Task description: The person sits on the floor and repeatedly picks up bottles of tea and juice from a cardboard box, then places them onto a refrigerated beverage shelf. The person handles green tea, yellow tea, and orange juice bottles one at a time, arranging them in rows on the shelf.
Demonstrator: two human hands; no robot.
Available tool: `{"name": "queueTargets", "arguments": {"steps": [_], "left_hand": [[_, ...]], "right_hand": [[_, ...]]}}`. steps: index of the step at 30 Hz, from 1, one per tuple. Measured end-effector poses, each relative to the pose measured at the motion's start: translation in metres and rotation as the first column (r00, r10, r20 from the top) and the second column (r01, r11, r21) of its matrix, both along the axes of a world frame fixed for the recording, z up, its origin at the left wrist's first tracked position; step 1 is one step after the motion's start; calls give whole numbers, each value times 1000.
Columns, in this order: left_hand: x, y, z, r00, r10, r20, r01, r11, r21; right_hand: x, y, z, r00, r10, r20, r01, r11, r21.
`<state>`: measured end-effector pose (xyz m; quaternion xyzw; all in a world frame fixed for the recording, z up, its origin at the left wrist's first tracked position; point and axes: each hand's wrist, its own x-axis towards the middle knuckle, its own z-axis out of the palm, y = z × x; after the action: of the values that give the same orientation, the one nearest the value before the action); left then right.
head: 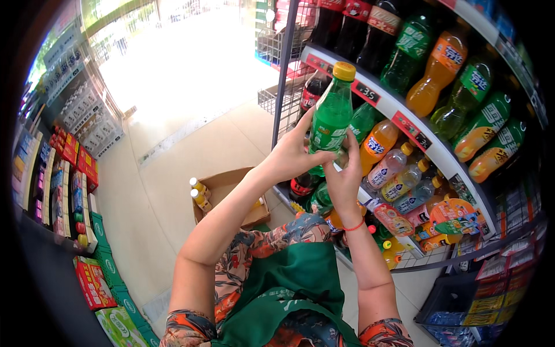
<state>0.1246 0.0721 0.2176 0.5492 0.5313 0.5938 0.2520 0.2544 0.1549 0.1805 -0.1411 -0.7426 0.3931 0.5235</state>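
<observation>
A green plastic soda bottle (333,115) with a yellow cap is held up, slightly tilted, in front of a drinks shelf. My left hand (291,152) grips its left side and lower part. On the other side my right hand (345,178), with a red cord at the wrist, has its fingers against the bottle's lower right. Behind the bottle runs the shelf's curved front edge (390,108) with price tags. Orange soda bottles (379,145) and other drinks stand on the tier just right of my hands.
An open cardboard box (234,191) holding several yellow bottles with white caps sits on the floor, left of the shelf. Green crates (106,264) and boxed goods line the far left. A wire rack (271,93) adjoins the shelf near the bright doorway. Dark bins of packets stand at the lower right.
</observation>
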Motion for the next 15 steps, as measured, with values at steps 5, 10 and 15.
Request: {"name": "queueTargets", "arguments": {"steps": [5,10,15], "left_hand": [[12,8,37,986,71,-149,-61,996,71],[22,19,73,996,-21,-81,38,974,223],[24,41,98,995,-53,-81,73,963,260]], "right_hand": [[10,5,33,995,-76,-64,81,992,94],[19,13,73,981,-148,-125,174,956,238],[26,29,105,964,-248,-93,265,921,287]]}}
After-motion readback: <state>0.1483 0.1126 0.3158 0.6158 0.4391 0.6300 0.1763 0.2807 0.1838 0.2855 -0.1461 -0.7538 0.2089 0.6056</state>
